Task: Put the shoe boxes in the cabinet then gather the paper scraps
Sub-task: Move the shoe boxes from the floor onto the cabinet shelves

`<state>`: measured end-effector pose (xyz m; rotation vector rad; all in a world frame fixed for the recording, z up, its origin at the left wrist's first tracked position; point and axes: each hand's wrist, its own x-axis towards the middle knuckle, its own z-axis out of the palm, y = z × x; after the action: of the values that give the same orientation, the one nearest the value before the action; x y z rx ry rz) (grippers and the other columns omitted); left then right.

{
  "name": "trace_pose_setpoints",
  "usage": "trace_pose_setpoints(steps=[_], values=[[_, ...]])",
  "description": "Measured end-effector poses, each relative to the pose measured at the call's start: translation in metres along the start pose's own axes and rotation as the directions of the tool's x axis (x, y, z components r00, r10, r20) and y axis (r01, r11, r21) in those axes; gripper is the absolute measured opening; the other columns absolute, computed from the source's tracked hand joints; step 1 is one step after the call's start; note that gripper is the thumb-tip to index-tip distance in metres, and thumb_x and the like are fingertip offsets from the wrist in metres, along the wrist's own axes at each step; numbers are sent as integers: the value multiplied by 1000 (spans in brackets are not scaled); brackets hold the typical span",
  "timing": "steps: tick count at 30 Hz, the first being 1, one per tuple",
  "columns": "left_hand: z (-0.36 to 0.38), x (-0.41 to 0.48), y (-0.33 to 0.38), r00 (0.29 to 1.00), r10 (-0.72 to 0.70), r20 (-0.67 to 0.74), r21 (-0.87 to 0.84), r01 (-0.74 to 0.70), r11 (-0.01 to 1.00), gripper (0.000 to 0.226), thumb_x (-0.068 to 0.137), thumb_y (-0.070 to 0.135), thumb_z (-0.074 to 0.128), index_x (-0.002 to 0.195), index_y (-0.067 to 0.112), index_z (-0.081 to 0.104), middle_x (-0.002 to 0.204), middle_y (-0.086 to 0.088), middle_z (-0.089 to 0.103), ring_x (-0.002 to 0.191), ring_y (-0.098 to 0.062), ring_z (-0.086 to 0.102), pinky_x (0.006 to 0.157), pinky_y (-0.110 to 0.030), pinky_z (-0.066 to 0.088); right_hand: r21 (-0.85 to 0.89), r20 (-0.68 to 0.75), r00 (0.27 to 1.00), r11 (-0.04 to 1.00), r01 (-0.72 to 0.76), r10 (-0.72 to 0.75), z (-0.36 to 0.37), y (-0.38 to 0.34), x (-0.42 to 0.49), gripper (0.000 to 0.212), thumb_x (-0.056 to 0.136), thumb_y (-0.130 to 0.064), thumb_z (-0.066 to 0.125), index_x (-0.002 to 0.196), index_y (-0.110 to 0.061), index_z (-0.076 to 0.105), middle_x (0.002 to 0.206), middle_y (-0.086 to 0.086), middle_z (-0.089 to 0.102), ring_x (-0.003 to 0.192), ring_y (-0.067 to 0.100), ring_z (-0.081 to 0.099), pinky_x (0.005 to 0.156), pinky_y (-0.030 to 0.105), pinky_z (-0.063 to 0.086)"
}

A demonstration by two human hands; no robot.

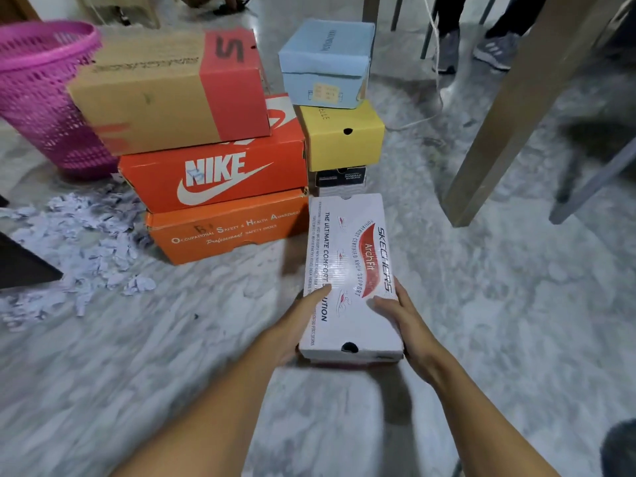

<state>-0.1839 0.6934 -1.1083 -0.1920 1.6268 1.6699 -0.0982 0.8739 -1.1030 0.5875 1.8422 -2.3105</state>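
Observation:
Both hands grip a white Skechers shoe box [351,266] just above the floor: my left hand [299,321] on its left side, my right hand [406,321] on its right side. Behind it stand two stacks. On the left a brown and red box [165,91] tops an orange Nike box [220,173] and an orange safety-shoe box [227,228]. On the right a light blue box [325,63] sits on a yellow box [342,136], with a dark box [339,179] underneath. White paper scraps [75,242] lie scattered on the floor at the left.
A pink plastic basket [41,91] stands at the far left by the scraps. A thick wooden table leg [509,125] rises at the right, with a chair leg [592,180] beyond it. Another person's shoes [475,49] are at the back right. A dark panel edge [20,266] juts in at left.

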Motion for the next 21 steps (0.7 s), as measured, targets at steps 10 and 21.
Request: trace_pose_setpoints(steps=[10,21], values=[[-101,-96,5,996,-67,-55,-180,57,982,60,73,42,74,124,13,64,118,-14,70,106,-32,68,88,-43,56,-189,458,846,960,-206,272,61,-52,9,53,78,-29,61,131,-24,58,120,8,72,102,23,71,90,37,54],[-252,-276,20,785,-4,-619,-279,-215,936,72,61,56,76,114,7,67,109,-21,71,88,-33,67,72,-40,57,-368,732,632,929,50,255,311,-89,12,50,85,-40,61,124,-10,65,116,13,73,104,30,70,89,37,52]])
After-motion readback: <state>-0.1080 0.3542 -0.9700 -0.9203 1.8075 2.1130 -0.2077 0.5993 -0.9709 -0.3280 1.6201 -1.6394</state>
